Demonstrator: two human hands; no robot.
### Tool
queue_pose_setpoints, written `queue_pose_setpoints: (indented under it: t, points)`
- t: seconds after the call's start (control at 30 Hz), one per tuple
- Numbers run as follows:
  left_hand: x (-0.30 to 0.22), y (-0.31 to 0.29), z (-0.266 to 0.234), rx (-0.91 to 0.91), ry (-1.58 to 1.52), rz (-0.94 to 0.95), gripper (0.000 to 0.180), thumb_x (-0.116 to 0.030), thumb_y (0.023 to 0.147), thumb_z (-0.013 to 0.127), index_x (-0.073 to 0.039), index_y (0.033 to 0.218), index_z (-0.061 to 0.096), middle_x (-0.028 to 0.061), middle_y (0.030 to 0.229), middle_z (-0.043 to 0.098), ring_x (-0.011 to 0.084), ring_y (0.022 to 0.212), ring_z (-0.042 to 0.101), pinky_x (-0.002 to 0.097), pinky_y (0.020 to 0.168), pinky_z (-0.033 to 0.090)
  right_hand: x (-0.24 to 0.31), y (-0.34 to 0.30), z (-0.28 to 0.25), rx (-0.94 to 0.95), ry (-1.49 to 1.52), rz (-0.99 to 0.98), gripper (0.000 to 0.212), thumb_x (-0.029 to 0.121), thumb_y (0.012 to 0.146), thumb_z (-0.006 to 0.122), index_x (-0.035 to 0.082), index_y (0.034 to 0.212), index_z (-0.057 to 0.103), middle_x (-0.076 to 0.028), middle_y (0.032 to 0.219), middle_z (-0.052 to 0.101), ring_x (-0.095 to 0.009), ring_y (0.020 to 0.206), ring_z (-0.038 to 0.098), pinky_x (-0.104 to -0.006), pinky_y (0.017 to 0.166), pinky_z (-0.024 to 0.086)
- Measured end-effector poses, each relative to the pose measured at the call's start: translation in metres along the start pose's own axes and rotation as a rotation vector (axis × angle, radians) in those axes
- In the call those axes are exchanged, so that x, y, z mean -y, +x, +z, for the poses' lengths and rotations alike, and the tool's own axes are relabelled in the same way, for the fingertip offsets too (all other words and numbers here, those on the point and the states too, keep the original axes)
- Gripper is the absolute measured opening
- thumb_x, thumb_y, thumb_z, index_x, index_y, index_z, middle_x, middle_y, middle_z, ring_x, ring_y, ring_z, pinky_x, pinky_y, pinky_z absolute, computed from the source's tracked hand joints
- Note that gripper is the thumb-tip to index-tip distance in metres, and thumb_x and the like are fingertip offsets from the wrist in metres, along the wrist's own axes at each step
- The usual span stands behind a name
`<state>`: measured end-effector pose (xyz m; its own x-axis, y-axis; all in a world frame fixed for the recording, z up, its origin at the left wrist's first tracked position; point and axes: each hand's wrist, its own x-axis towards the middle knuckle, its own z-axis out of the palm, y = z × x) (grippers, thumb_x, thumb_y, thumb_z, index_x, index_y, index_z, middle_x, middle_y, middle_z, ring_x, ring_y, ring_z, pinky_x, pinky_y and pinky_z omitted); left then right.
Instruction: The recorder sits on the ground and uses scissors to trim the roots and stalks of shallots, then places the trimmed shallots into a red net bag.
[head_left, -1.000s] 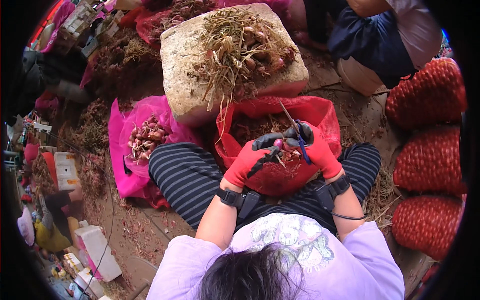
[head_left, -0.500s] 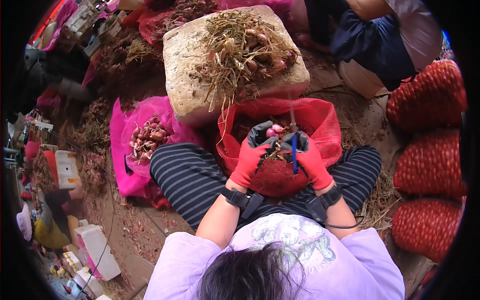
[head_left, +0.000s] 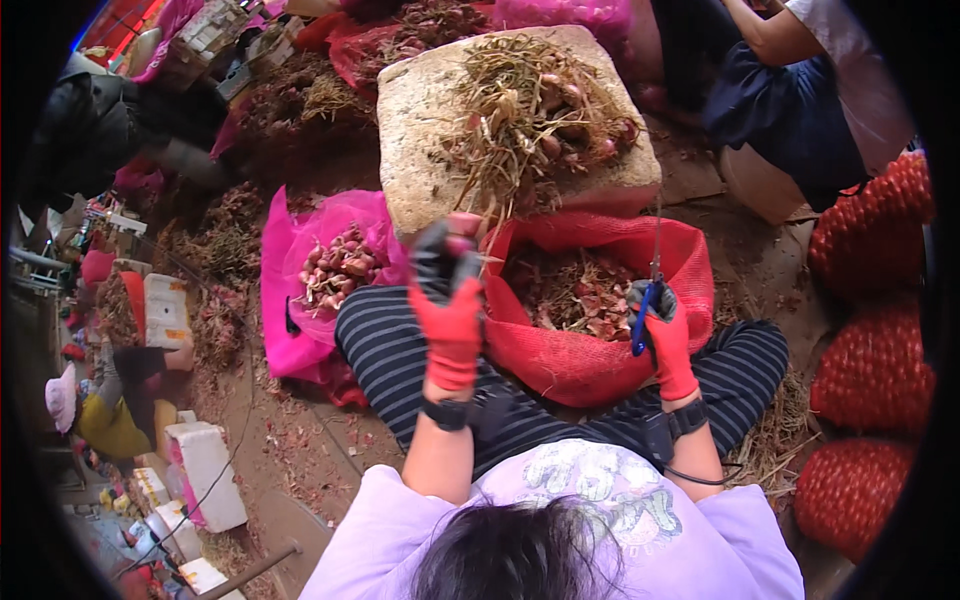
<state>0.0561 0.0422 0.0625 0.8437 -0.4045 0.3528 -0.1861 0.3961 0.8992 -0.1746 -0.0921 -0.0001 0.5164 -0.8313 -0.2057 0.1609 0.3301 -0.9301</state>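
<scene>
My left hand (head_left: pixel 445 310), in a red glove with grey fingers, is closed around a pinkish shallot (head_left: pixel 462 224), smeared by motion; I cannot tell if there are more. It is between the pink mesh bag and the red mesh bag. Blue-handled scissors (head_left: pixel 645 318) are gripped in my right hand (head_left: pixel 664 330), also gloved, their thin blade pointing away from me. That hand is at the right side of the open red mesh bag (head_left: pixel 600 365), which holds dry stalks and peelings (head_left: pixel 580 300). Shallots (head_left: pixel 340 265) lie on the pink mesh bag (head_left: pixel 285 330).
A pale foam block (head_left: pixel 420 140) stands beyond the red bag, bearing a heap of shallots with dry stalks (head_left: pixel 540 110). Filled red mesh sacks (head_left: pixel 870 370) line the right. Other people sit at the upper right (head_left: pixel 780 110) and left (head_left: pixel 110 425).
My left hand has moved left, out from over the red bag, with a shallot. My right hand has drawn apart to the right, keeping the scissors. The whole view has shifted slightly.
</scene>
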Motion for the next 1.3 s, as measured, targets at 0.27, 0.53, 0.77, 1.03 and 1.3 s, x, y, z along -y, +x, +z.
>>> queue_pose_setpoints:
  t: [0.27,0.53,0.77,1.03,1.3]
  points:
    - [-0.004,0.074,-0.186,-0.35,0.478,-0.201,0.03,-0.008,0.087,0.056,-0.001,0.117,0.051,0.0055,0.1,0.059,0.0104,0.081,0.057,0.0231,0.069,0.049,-0.005,0.008,-0.002,-0.001,0.126,0.056,0.02,0.01,0.09,0.049,0.003,0.109,0.054,-0.002,0.089,0.058,-0.006,0.061,0.053,-0.0182,0.05,0.043]
    - [-0.052,0.028,0.043,0.549,0.112,-0.52,0.029,-0.014,0.088,0.055,-0.001,0.114,0.056,0.0101,0.098,0.063,0.0136,0.083,0.061,0.0248,0.073,0.049,-0.013,0.012,-0.016,0.205,0.291,0.111,0.026,0.01,0.089,0.052,0.004,0.115,0.05,-0.001,0.093,0.059,-0.006,0.071,0.055,-0.0195,0.059,0.045]
    - [0.042,0.024,0.109,0.512,0.377,-0.186,0.025,-0.011,0.086,0.058,-0.001,0.109,0.057,0.0014,0.092,0.06,0.0059,0.081,0.052,0.0207,0.071,0.044,0.018,-0.009,-0.004,0.13,-0.022,0.038,0.036,-0.003,0.081,0.06,0.0,0.114,0.048,-0.005,0.1,0.059,-0.014,0.089,0.06,-0.0276,0.08,0.051]
    - [0.024,0.062,0.101,0.649,0.527,-0.039,0.032,-0.016,0.082,0.062,-0.006,0.112,0.057,0.0065,0.102,0.059,0.0167,0.089,0.054,0.0279,0.079,0.043,0.063,0.003,0.001,0.21,0.247,0.062,0.037,0.01,0.081,0.064,0.001,0.114,0.05,-0.005,0.095,0.057,-0.014,0.08,0.061,-0.0269,0.068,0.051]
    - [0.041,0.11,0.083,0.547,1.074,0.311,0.038,-0.019,0.074,0.065,-0.01,0.11,0.059,0.0184,0.128,0.045,0.0354,0.111,0.047,0.0409,0.094,0.038,0.094,0.09,0.02,0.149,-0.066,-0.32,0.02,0.003,0.082,0.061,0.0,0.101,0.056,-0.001,0.083,0.059,-0.007,0.078,0.054,-0.0218,0.074,0.044]
